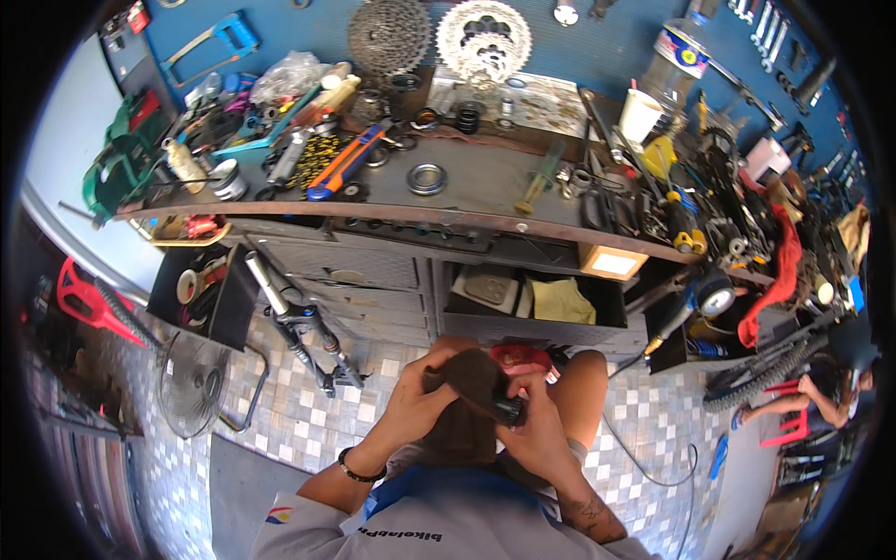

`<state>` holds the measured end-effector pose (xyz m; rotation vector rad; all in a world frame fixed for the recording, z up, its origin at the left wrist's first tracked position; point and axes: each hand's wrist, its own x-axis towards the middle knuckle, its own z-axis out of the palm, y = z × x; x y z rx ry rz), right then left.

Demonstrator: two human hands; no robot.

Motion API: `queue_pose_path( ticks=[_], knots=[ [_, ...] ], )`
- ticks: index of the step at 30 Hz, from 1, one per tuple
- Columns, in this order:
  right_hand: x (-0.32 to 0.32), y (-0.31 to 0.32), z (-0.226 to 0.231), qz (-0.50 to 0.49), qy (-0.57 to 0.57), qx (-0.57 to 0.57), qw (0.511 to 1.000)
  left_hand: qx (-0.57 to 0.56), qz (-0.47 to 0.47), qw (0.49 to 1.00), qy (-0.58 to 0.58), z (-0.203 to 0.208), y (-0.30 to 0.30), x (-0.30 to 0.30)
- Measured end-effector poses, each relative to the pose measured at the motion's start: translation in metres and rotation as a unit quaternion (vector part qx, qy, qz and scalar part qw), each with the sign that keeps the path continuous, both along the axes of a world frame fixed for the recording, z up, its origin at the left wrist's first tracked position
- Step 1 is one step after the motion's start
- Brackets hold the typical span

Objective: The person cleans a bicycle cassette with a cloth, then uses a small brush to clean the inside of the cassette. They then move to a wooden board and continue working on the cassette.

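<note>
Head view: left hand [418, 401] grips brown, folded cloth [474, 381]; right hand [543, 435], apparently, a black part [509, 411].

Your left hand [417, 403] grips a brown cloth [471, 375] in front of your lap, while your right hand [541, 437] pinches a small black part [509, 411] against the cloth's edge, its details too small to tell. Ahead of you runs a cluttered workbench [392, 187], with a metal ring [427, 178] near its front edge, an orange-and-blue cutter [347, 161] to the left of that, and two large sprocket cassettes [389, 37] [483, 42] behind. Below the bench, you have a suspension fork [297, 317] standing tilted to your left, near a fan [191, 385], and an open drawer [537, 333] holding a yellow cloth [564, 301].
</note>
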<state>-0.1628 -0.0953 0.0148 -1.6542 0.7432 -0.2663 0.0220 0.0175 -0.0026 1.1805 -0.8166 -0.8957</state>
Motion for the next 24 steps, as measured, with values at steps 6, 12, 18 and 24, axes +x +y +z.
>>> queue_pose_path(
  ticks=[6,12,18,24],
  knots=[
    [-0.032,0.003,-0.023,-0.051,-0.272,-0.091,0.957,0.042,-0.131,0.979,-0.15,0.064,-0.021,0.01],
    [-0.054,-0.014,-0.013,-0.32,-0.274,-0.206,0.884,-0.029,-0.203,0.914,-0.349,0.149,-0.099,0.011],
    [-0.06,-0.044,0.017,-0.344,-0.483,0.069,0.803,-0.086,-0.069,0.978,-0.175,0.265,-0.209,0.073],
    [-0.034,-0.018,0.019,-0.226,-0.479,0.108,0.841,-0.072,-0.072,0.99,-0.098,0.275,-0.304,0.099]
  ],
)
